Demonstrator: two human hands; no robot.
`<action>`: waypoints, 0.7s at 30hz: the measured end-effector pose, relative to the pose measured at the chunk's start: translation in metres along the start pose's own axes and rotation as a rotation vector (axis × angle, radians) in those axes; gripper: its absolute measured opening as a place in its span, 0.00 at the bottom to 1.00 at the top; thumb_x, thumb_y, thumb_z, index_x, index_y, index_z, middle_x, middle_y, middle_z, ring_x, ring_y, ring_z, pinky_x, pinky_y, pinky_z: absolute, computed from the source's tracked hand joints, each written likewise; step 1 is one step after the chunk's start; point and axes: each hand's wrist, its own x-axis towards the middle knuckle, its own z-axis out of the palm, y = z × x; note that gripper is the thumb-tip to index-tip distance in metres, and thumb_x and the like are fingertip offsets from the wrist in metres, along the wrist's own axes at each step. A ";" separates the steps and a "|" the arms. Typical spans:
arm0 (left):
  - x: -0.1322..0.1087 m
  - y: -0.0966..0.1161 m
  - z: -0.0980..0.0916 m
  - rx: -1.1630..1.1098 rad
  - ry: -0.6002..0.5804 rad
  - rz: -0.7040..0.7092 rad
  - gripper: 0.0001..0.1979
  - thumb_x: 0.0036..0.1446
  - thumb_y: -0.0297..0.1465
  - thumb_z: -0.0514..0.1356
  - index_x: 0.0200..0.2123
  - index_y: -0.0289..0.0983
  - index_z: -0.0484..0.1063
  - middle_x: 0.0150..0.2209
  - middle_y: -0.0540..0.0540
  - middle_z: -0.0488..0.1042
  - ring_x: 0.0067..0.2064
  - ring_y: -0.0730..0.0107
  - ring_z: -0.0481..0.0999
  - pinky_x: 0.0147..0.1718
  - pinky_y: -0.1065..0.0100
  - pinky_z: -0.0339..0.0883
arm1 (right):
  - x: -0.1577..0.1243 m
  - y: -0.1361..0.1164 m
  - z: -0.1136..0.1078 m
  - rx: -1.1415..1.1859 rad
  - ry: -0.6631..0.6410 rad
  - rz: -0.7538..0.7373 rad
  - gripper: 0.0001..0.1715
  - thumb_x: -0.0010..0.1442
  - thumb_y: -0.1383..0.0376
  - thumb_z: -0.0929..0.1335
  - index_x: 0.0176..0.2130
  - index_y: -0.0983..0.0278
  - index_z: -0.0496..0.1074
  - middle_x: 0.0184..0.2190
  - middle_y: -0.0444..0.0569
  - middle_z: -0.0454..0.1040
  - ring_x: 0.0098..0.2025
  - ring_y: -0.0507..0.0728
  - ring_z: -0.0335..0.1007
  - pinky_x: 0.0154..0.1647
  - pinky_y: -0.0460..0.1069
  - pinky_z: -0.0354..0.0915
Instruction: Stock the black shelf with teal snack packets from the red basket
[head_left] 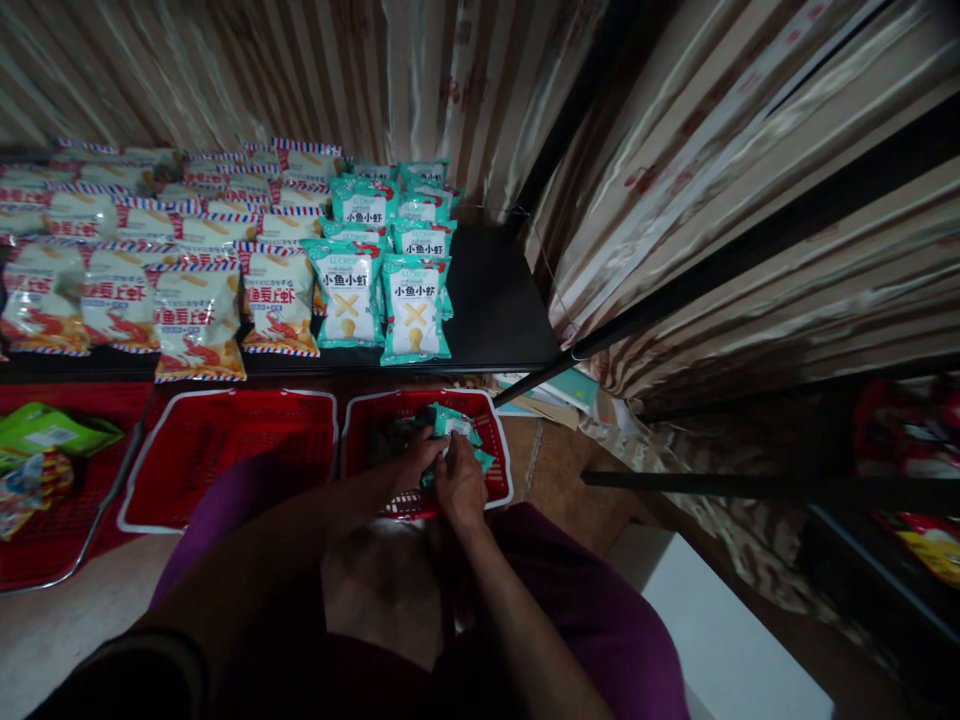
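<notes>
- A small bunch of teal packets [452, 422] is held low down, inside the red basket [491, 440] on the floor.
- The packets are found just past the fingertips, on the far side of both hands. A little bit is seen poking out to the right of the right hand [461, 490].
- The right hand is clenched on the packets, with its grip wrapped over their near end.
- The left hand [415, 458] is pressed against their left side. It is too dark for it to be told if that grip is closed.
- The long side of the bunch seems to be pointed away from the body, towards the shelf [495, 300].
- More teal bags [414, 308] are stood on that shelf, higher up and well apart from the hands.
- A second red basket [225, 455] is set just beside the first, on the left.
</notes>
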 end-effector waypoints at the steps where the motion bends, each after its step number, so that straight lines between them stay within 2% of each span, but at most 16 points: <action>1: -0.006 0.009 -0.003 0.007 0.006 0.004 0.19 0.43 0.36 0.67 0.39 0.34 0.72 0.33 0.46 0.77 0.37 0.65 0.76 0.38 0.66 0.68 | 0.000 -0.003 -0.008 0.053 -0.001 0.010 0.30 0.58 0.64 0.60 0.59 0.67 0.60 0.56 0.57 0.67 0.56 0.62 0.65 0.55 0.56 0.60; 4: -0.029 0.036 -0.007 0.036 -0.030 0.001 0.21 0.43 0.37 0.67 0.40 0.33 0.72 0.33 0.44 0.77 0.34 0.63 0.76 0.35 0.64 0.69 | 0.008 -0.002 -0.032 0.237 0.063 0.078 0.30 0.57 0.57 0.61 0.57 0.65 0.63 0.49 0.56 0.73 0.48 0.61 0.71 0.49 0.57 0.65; 6: -0.049 0.053 -0.007 0.014 -0.128 0.017 0.22 0.44 0.38 0.67 0.41 0.33 0.71 0.34 0.43 0.78 0.34 0.62 0.77 0.36 0.62 0.70 | 0.016 -0.001 -0.047 0.424 0.121 0.116 0.31 0.54 0.54 0.64 0.55 0.66 0.65 0.47 0.56 0.74 0.46 0.60 0.72 0.48 0.56 0.66; 7: -0.059 0.060 -0.007 0.006 -0.180 0.023 0.23 0.44 0.39 0.67 0.42 0.32 0.71 0.35 0.42 0.78 0.35 0.61 0.77 0.38 0.61 0.70 | 0.019 -0.001 -0.054 0.530 0.108 0.145 0.32 0.52 0.52 0.66 0.53 0.66 0.66 0.45 0.55 0.75 0.44 0.59 0.72 0.46 0.55 0.66; 9: -0.079 0.073 -0.008 -0.002 -0.235 0.041 0.25 0.43 0.40 0.67 0.44 0.33 0.71 0.37 0.41 0.78 0.37 0.59 0.78 0.40 0.59 0.70 | 0.022 -0.007 -0.066 0.757 -0.003 0.215 0.32 0.49 0.49 0.69 0.49 0.65 0.69 0.41 0.53 0.77 0.40 0.58 0.74 0.42 0.53 0.68; 12: -0.103 0.089 -0.011 0.008 -0.227 0.051 0.27 0.42 0.40 0.69 0.45 0.34 0.70 0.40 0.40 0.77 0.39 0.59 0.77 0.41 0.59 0.70 | 0.018 -0.024 -0.080 1.027 -0.249 0.269 0.31 0.45 0.47 0.72 0.42 0.64 0.73 0.34 0.50 0.78 0.32 0.57 0.74 0.34 0.50 0.68; 14: -0.113 0.097 -0.013 0.003 -0.209 0.064 0.28 0.42 0.40 0.69 0.45 0.35 0.70 0.41 0.41 0.77 0.39 0.60 0.77 0.40 0.60 0.71 | 0.015 -0.038 -0.086 1.097 -0.304 0.261 0.30 0.42 0.48 0.74 0.40 0.64 0.74 0.29 0.47 0.78 0.28 0.55 0.73 0.30 0.49 0.67; 18: -0.122 0.109 -0.017 -0.014 -0.186 0.075 0.28 0.41 0.39 0.70 0.46 0.35 0.70 0.41 0.41 0.77 0.38 0.61 0.77 0.39 0.60 0.71 | 0.016 -0.057 -0.094 1.128 -0.232 0.235 0.27 0.37 0.50 0.76 0.35 0.64 0.76 0.25 0.44 0.77 0.25 0.52 0.70 0.27 0.46 0.65; 21: -0.125 0.116 -0.016 -0.021 -0.210 0.088 0.28 0.40 0.38 0.71 0.45 0.34 0.71 0.42 0.41 0.77 0.40 0.60 0.77 0.40 0.60 0.70 | 0.018 -0.063 -0.097 1.131 -0.207 0.227 0.24 0.37 0.52 0.77 0.32 0.64 0.77 0.24 0.43 0.77 0.24 0.51 0.69 0.27 0.45 0.64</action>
